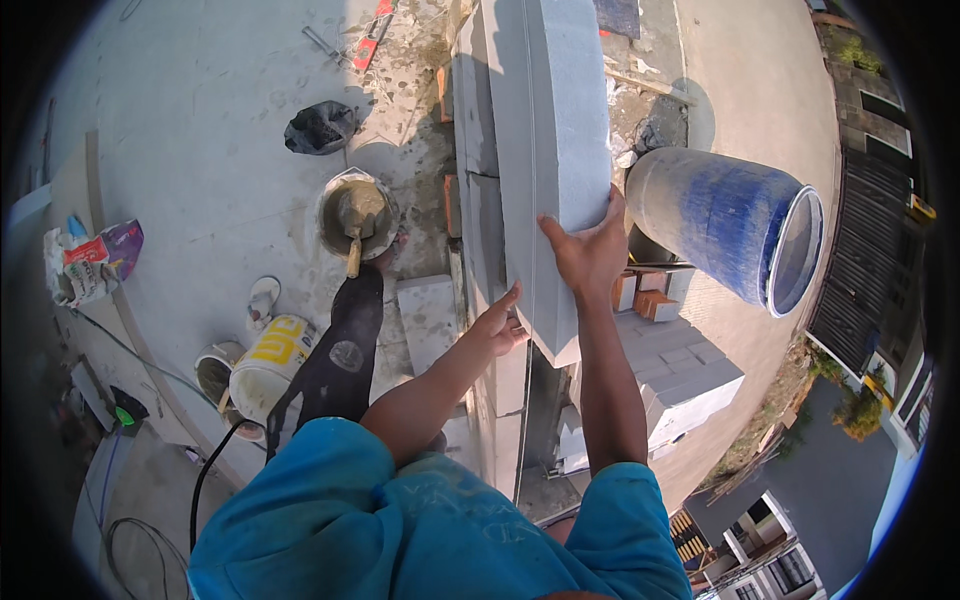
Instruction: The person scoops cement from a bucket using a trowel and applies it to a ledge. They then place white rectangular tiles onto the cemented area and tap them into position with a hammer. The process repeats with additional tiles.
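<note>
The far end of the pale block [565, 150] runs off the top edge, as does the red level [372, 42] to its left. The fingertips of the right hand [590, 255] are lost round the block's right side. Mortar hides part of the trowel [355, 245]. The white-and-yellow bucket [268, 365] partly covers a smaller bucket [218, 372]. The blue shirt [430, 530] is cut by the bottom edge; far right, buildings [770, 560] are too small to read clearly.
</note>
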Available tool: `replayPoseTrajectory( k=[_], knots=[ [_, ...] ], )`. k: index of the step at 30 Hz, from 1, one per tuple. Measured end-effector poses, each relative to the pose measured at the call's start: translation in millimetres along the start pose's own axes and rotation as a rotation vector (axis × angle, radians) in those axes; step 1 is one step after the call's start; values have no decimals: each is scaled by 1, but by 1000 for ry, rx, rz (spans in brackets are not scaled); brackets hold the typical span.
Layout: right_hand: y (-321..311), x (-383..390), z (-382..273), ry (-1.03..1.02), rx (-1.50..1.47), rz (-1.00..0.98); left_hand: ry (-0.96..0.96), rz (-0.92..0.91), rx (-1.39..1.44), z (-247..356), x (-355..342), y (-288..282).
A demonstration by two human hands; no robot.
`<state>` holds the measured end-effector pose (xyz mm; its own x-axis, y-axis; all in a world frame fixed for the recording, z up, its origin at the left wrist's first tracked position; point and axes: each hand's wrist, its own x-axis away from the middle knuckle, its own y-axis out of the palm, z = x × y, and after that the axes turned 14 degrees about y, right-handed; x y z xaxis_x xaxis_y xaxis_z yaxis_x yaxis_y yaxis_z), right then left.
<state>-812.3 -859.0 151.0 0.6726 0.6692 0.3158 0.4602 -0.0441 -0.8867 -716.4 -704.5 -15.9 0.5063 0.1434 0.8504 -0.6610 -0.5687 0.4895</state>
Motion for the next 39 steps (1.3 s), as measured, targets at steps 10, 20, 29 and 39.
replayPoseTrajectory(
  k=[10, 20, 29, 39],
  knots=[
    [18, -6, 6, -5, 27, 36, 46, -82, -24, 13, 2, 3],
    [25, -3, 8, 3, 29, 30, 86, -42, -21, 5, -4, -14],
    [18, -13, 15, -146, -146, -94, 889, 44, -899, 145, 37, 73],
    [23, -19, 16, -192, -131, -59, 1155, -137, -1070, 220, 43, 208]
  ],
)
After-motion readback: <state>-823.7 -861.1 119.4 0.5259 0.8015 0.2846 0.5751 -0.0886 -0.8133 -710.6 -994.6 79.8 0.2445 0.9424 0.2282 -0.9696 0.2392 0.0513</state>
